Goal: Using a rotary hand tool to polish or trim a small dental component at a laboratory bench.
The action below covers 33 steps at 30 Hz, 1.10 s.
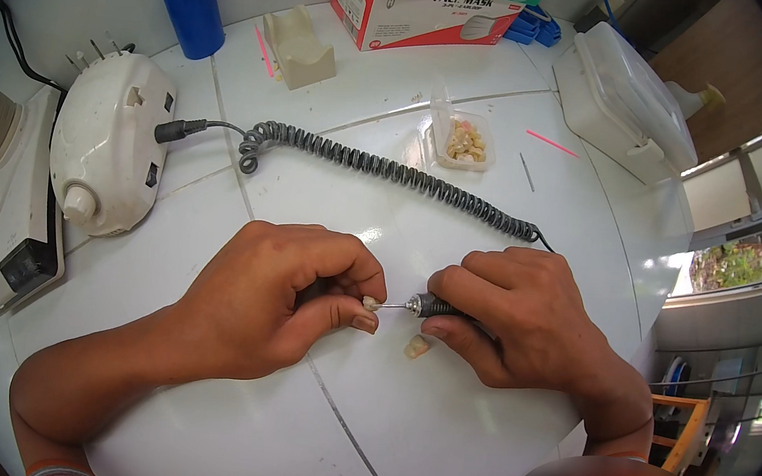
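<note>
White rounded control unit (pixel 112 143) stands left. Left hand (pixel 275 287), curled, pinches small, lumpy off-white piece (pixel 371 303). Open clear plastic box (pixel 463 164) holds cream pieces (pixel 465 144). Right hand (pixel 523 322), closed, grips black-and-silver cylindrical handpiece (pixel 431 306), thin metal tip (pixel 394 306) at the piece. White lidded plastic tub (pixel 612 100): contents indiscernible.

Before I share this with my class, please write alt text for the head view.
A person's left hand pinches a small pale piece at the thin tip of a handpiece held in the right hand. Beyond, on a white tiled table, are a coiled cord, a white control box and a small open container.
</note>
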### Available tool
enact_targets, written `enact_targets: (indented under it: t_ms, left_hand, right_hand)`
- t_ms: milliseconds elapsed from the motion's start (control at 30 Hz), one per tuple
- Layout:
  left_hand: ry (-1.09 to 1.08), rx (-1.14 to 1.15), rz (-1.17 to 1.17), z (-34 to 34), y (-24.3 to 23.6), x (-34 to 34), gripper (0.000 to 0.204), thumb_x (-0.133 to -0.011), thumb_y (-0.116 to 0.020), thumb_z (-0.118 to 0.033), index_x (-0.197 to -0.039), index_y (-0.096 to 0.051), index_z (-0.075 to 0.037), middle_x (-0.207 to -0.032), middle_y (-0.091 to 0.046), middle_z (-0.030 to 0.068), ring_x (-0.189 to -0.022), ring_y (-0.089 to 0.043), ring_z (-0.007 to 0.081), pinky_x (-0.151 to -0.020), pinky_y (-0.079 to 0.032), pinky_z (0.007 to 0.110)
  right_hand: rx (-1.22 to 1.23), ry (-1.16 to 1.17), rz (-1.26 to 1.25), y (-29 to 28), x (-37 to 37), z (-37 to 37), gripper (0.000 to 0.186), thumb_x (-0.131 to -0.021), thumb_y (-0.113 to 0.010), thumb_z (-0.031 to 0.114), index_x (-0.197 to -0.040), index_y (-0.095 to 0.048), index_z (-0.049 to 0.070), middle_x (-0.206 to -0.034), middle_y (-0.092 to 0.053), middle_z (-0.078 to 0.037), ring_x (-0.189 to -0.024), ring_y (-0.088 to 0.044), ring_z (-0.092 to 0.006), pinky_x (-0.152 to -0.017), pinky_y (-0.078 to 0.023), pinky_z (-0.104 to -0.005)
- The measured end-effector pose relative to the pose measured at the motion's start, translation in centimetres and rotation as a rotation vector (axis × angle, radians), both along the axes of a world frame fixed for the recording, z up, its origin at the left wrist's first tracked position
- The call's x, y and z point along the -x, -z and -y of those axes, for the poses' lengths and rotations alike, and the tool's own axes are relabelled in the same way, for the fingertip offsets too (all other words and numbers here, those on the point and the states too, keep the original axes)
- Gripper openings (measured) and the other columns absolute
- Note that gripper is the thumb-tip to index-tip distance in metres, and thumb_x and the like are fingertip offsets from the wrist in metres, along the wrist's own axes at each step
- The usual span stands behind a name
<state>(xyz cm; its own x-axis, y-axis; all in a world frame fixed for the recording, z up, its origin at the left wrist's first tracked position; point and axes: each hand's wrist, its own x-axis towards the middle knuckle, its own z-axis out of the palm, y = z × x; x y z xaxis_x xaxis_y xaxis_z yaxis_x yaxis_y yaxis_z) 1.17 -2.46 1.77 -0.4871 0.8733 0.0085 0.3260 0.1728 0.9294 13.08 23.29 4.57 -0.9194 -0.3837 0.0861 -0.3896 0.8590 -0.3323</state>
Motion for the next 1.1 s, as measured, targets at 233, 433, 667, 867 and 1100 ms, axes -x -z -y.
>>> enact_targets:
  t_ms: [233,433,667,867,1100]
  left_hand:
    - [-0.003,-0.027,-0.005,-0.2,0.0,-0.2,0.008,-0.100,-0.078,0.003,-0.106,-0.074,0.004,-0.092,-0.080,0.0078,-0.090,-0.079,0.0117,-0.079,-0.060,0.026]
    - [-0.032,-0.005,0.030,-0.3,0.5,-0.5,0.009,-0.099,-0.081,0.002,-0.104,-0.073,0.003,-0.092,-0.080,0.0068,-0.086,-0.076,0.0098,-0.077,-0.058,0.025]
    - [-0.072,-0.033,-0.200,-0.7,1.0,-0.8,0.016,-0.094,-0.088,-0.008,-0.102,-0.076,-0.001,-0.089,-0.080,0.0077,-0.074,-0.073,0.0136,-0.068,-0.055,0.029]
    - [-0.053,-0.053,-0.218,-0.5,1.1,-0.7,0.012,-0.097,-0.085,-0.004,-0.101,-0.076,0.000,-0.087,-0.082,0.0050,-0.075,-0.073,0.0075,-0.067,-0.055,0.024]
    - [-0.086,-0.042,-0.080,-0.5,1.3,-0.8,0.016,-0.093,-0.089,-0.007,-0.101,-0.077,-0.001,-0.089,-0.081,0.0085,-0.069,-0.071,0.0140,-0.066,-0.055,0.030]
  right_hand:
    - [0.084,0.100,-0.010,0.5,-0.2,0.0,0.028,-0.103,-0.078,0.036,-0.102,-0.066,0.010,-0.075,-0.064,-0.007,-0.062,-0.065,-0.0304,-0.058,-0.049,-0.0440]
    - [0.223,0.211,-0.005,1.0,0.0,0.9,0.038,-0.099,-0.081,0.039,-0.101,-0.064,0.005,-0.080,-0.070,-0.012,-0.064,-0.069,-0.0346,-0.058,-0.051,-0.0458]
    - [0.168,0.290,0.036,0.5,0.5,1.8,0.050,-0.098,-0.077,0.052,-0.101,-0.064,0.005,-0.083,-0.072,-0.016,-0.072,-0.072,-0.0390,-0.065,-0.054,-0.0509]
    - [0.107,0.286,0.079,0.5,0.9,2.0,0.058,-0.099,-0.074,0.061,-0.103,-0.064,0.004,-0.087,-0.075,-0.018,-0.081,-0.075,-0.0413,-0.071,-0.057,-0.0529]
    - [0.147,0.265,0.088,0.2,0.8,2.1,0.058,-0.099,-0.074,0.061,-0.104,-0.065,0.004,-0.086,-0.075,-0.019,-0.079,-0.075,-0.0421,-0.071,-0.057,-0.0537]
